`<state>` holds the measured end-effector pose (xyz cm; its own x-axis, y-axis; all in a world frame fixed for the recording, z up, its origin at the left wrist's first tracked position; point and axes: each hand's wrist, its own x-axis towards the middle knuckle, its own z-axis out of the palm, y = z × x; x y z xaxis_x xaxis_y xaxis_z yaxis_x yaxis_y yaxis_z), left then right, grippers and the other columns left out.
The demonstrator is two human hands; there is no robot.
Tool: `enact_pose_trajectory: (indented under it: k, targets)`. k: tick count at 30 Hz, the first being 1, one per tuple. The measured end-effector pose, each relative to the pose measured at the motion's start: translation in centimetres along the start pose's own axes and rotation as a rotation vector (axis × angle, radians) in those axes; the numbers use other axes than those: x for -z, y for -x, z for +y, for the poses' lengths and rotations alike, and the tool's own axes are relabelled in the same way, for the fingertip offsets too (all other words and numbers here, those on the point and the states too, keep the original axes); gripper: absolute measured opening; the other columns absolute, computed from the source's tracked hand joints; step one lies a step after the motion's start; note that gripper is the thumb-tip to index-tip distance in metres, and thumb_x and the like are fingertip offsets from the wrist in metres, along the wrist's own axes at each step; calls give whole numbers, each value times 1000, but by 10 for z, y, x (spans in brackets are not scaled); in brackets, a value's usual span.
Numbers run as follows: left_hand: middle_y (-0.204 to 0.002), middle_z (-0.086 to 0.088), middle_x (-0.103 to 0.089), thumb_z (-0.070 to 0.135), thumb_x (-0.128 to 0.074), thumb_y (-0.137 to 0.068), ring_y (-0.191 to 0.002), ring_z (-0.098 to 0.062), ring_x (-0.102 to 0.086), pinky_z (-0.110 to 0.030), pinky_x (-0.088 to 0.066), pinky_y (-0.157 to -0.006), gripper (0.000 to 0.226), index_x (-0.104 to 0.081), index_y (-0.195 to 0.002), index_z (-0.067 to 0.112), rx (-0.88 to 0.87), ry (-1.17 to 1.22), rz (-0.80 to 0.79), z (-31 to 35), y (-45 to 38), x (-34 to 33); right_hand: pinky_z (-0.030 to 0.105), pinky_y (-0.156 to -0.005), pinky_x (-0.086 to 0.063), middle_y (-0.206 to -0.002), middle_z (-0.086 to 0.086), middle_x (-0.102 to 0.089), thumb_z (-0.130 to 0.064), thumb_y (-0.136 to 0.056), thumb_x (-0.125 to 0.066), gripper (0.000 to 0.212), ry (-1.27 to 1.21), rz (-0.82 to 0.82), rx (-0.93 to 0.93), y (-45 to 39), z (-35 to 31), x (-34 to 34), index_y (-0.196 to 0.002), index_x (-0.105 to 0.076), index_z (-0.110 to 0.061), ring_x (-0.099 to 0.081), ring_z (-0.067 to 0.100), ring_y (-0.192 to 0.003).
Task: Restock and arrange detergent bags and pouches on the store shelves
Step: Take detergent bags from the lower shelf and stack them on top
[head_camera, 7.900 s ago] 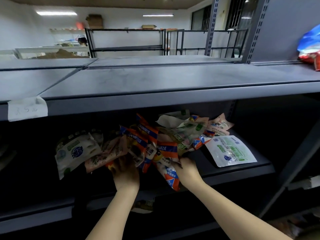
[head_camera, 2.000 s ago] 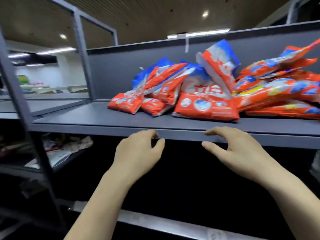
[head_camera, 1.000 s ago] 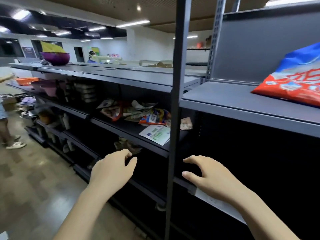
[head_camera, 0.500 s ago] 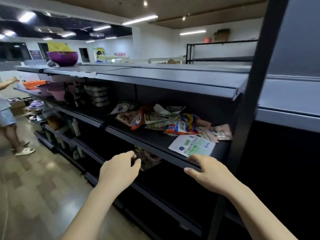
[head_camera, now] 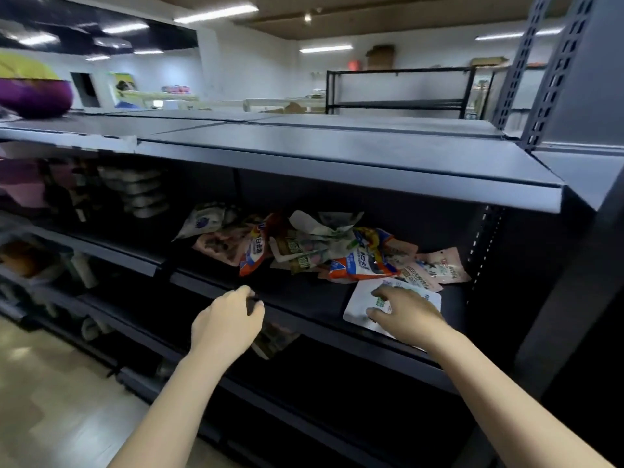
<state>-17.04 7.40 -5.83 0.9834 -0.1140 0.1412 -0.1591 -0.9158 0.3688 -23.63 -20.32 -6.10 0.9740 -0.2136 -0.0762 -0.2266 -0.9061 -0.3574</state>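
A flat white pouch [head_camera: 415,300] at the shelf's [head_camera: 304,300] front right edge is touched by the right hand [head_camera: 403,314], fingers [head_camera: 378,293] loosely curled, seemingly not yet pinching; the left hand [head_camera: 228,320] hovers relaxed. Probably light, floppy and slippery, the pouch is best taken by an edge.

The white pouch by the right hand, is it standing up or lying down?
Lying down: the white pouch lies flat on the shelf.
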Motion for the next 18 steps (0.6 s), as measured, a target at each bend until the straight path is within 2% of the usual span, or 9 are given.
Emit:
enact_pose_trajectory:
  k: [2,6,9,10,12,15,16,18]
  targets:
    - [-115,6,-60,48,-40,-95,-91,-17,-60,-30,-49,-67,39,-47,-129,31,-38,14,-34,-7,-30,-6,33,-92,-43,-138,-3,-50,-51,-90,-49,50,-25,30,-67,-20,-3,-7,-136,-45,-29,-54,19,-117]
    - [-132,1,-49,47,-40,-95,-109,-23,-55,-32,-44,-75,48,-38,-138,27,-90,22,-135,-19,-89,-17,27,-87,-41,-140,-1,-49,-50,-91,-49,52,-105,62,-230,-63,-11,-21,-134,-51,-20,-50,19,-121]
    - [-124,-4,-51,45,-43,-94,-107,-28,-54,-37,-49,-83,47,-38,-135,24,-80,16,-224,-25,-131,-27,27,-72,-36,-128,10,-58,-47,-93,-50,38,-220,110,-353,-92,-16,-34,-113,-58,-16,-56,25,-111]
    - [-120,-5,-53,43,-45,-92,-105,-30,-55,-39,-50,-85,45,-40,-133,23,-80,39,-238,-27,-143,-31,26,-72,-35,-127,10,-59,-46,-93,-51,41,-294,136,-400,-100,-17,-37,-117,-58,-14,-56,27,-111]
    - [-128,-9,-51,38,-49,-92,-112,-32,-53,-39,-48,-91,51,-37,-138,22,-114,122,-235,-33,-163,-44,27,-73,-38,-115,13,-62,-43,-92,-56,48,-527,200,-532,-112,-19,-39,-124,-54,-7,-58,29,-103]
    - [-154,-8,-27,36,-46,-96,-133,-29,-39,-38,-39,-103,62,-22,-150,19,-194,250,-239,-40,-187,-65,28,-60,-45,-77,10,-64,-30,-95,-57,27,-1170,251,-668,-125,-27,-45,-104,-58,-5,-59,22,-68]
    - [-157,-7,-20,39,-44,-96,-137,-28,-34,-39,-38,-105,63,-18,-151,22,-220,253,-254,-42,-192,-70,25,-54,-47,-73,10,-66,-27,-96,-55,20,-1348,267,-663,-128,-31,-47,-100,-58,-8,-61,20,-62]
    - [-159,-5,-12,38,-41,-97,-143,-27,-21,-40,-32,-110,64,-12,-152,24,-264,248,-279,-45,-204,-79,27,-51,-53,-80,15,-70,-22,-99,-50,20,-1604,282,-606,-134,-39,-48,-107,-57,-5,-66,22,-61]
